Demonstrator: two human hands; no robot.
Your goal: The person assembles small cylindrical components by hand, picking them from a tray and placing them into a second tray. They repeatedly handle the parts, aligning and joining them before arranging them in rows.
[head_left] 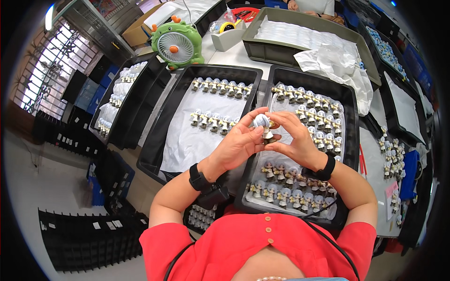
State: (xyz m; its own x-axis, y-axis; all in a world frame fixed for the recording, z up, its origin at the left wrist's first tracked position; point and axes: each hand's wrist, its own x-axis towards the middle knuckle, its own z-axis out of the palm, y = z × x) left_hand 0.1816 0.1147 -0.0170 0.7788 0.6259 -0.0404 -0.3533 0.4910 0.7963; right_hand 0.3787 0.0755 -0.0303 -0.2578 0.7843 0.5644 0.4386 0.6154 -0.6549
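Between my two hands I hold a small figurine (pixel 262 122) with pale hair and a white and yellow outfit. The fingers of my left hand (pixel 238 143) close on its left side. My right hand (pixel 295 138) grips it from the right, thumb below and fingers at the top. Under my hands is a black tray (pixel 351 136) lined with white paper, with rows of similar figurines (pixel 293 199) standing in it. To its left, another black tray (pixel 154 140) holds two rows of matching figurines (pixel 213 121) on white paper.
A green animal-shaped fan (pixel 177 46) stands at the back left. An olive bin (pixel 262 49) with crumpled white paper (pixel 335 65) lies behind the trays. Loose figurines (pixel 393 157) stand at the right beside a blue box (pixel 410 174). Another person's hand (pixel 293 5) shows at the top.
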